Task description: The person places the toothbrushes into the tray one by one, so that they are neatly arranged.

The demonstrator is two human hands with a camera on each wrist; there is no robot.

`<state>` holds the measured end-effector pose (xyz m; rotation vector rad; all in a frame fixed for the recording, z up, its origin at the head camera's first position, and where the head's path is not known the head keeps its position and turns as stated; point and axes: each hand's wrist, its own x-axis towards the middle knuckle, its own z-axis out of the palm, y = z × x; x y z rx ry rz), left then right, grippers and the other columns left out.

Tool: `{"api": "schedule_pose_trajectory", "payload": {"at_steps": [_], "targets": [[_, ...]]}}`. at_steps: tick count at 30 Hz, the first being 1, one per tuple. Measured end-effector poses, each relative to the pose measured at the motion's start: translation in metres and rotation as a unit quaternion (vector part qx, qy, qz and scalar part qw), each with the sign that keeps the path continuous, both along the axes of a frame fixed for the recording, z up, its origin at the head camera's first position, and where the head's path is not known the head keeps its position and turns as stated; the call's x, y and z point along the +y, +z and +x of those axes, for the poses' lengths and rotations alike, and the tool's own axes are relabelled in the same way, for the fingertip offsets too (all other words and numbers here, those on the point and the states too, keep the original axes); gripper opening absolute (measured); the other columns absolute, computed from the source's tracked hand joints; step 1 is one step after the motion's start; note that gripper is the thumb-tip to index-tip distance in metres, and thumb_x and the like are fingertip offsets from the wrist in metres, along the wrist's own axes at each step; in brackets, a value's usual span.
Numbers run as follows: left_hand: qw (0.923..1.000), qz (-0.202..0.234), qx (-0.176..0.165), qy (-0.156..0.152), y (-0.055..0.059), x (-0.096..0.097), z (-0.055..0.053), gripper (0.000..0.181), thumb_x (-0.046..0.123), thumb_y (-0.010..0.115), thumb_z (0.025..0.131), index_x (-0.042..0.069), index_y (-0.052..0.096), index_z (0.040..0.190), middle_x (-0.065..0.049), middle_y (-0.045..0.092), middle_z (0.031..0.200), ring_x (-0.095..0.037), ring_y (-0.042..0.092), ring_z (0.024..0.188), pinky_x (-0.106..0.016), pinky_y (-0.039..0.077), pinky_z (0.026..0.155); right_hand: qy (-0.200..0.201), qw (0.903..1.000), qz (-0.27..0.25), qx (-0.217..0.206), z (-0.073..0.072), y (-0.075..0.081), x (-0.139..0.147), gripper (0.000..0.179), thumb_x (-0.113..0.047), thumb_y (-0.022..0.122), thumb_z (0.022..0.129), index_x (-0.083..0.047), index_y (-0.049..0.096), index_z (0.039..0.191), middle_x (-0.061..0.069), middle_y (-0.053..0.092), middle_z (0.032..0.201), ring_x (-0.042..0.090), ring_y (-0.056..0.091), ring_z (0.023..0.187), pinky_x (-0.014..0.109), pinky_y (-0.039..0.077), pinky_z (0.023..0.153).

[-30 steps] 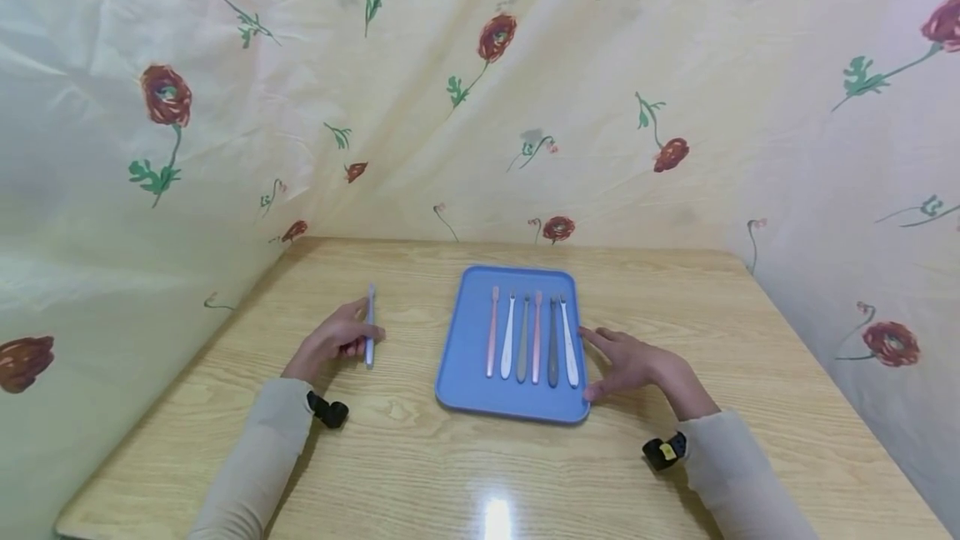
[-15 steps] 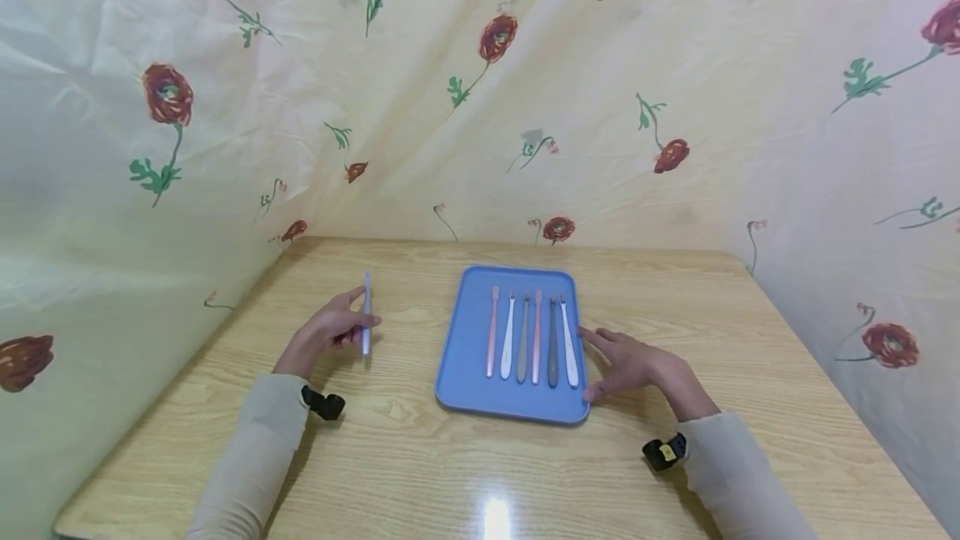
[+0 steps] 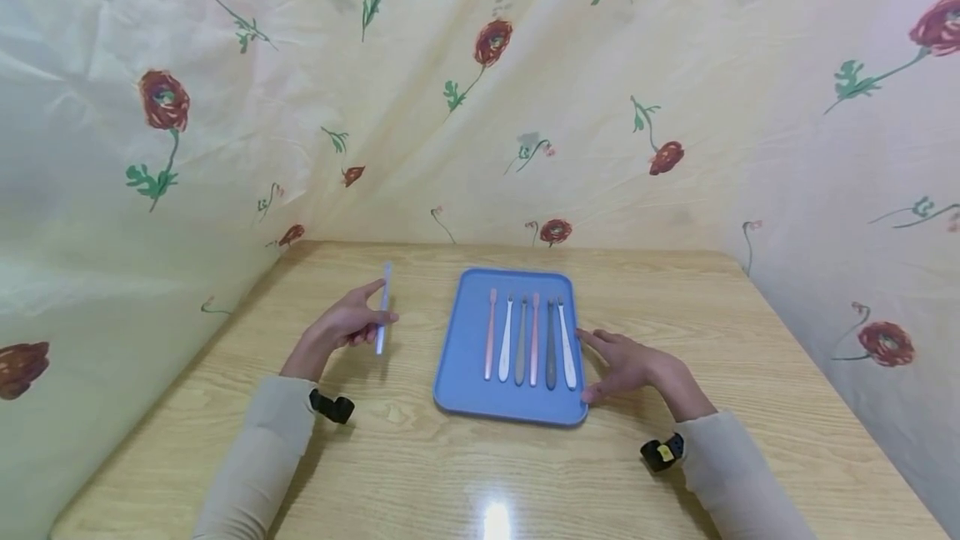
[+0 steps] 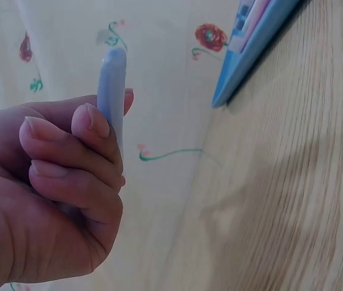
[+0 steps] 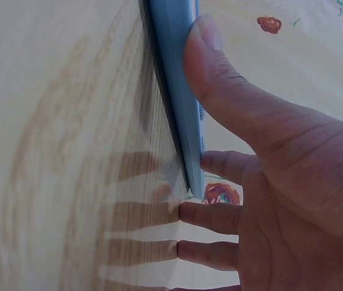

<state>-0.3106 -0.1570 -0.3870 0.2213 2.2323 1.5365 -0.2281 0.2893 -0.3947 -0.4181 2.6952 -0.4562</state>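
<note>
My left hand (image 3: 348,319) pinches a light blue toothbrush (image 3: 380,336) between thumb and fingers, a little above the table left of the tray. Its handle end (image 4: 112,79) points up in the left wrist view, where the fingers hide the rest. A blue tray (image 3: 468,397) carries several toothbrushes side by side: a pink one (image 3: 490,344), white ones such as this one (image 3: 506,348), and grey ones such as this one (image 3: 551,352). My right hand (image 3: 626,363) rests at the tray's right edge, thumb against the rim (image 5: 177,79) and fingers spread and fairly straight.
The wooden table (image 3: 420,473) reaches back to a floral cloth (image 3: 420,107) hung behind it and along both sides. Each wrist wears a small black camera, on the left (image 3: 332,407) and on the right (image 3: 662,453).
My left hand has lifted the light blue toothbrush off the table, moving it first slightly left, then right toward the tray. The right hand and the tray keep their places.
</note>
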Motion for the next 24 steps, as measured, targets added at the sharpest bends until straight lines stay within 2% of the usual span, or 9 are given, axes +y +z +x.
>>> {"api": "schedule_pose_trajectory", "payload": {"at_steps": [7,24], "targets": [[0.9997,0.003,0.002,-0.025,-0.002,0.015,0.000,0.089,0.017,0.063,0.093,0.018,0.002,0.157,0.005,0.051,0.046,-0.004,0.042,0.036,-0.018,0.030,0.035,0.001,1.0000,0.001,0.003,-0.001,-0.002,0.000,0.112,-0.054,0.078,0.071,-0.012,0.018,0.155,0.035,0.018,0.155,0.057,0.018,0.141,0.072,0.024,0.109],[0.9983,0.005,-0.003,-0.058,-0.010,0.056,-0.003,0.090,0.016,0.066,0.091,0.018,0.005,0.157,0.003,0.052,0.046,-0.006,0.043,0.035,-0.020,0.031,0.035,-0.007,1.0000,0.004,-0.002,-0.002,-0.004,0.001,0.112,-0.056,0.078,0.071,-0.014,0.018,0.156,0.033,0.018,0.156,0.057,0.017,0.142,0.072,0.023,0.109]]}}
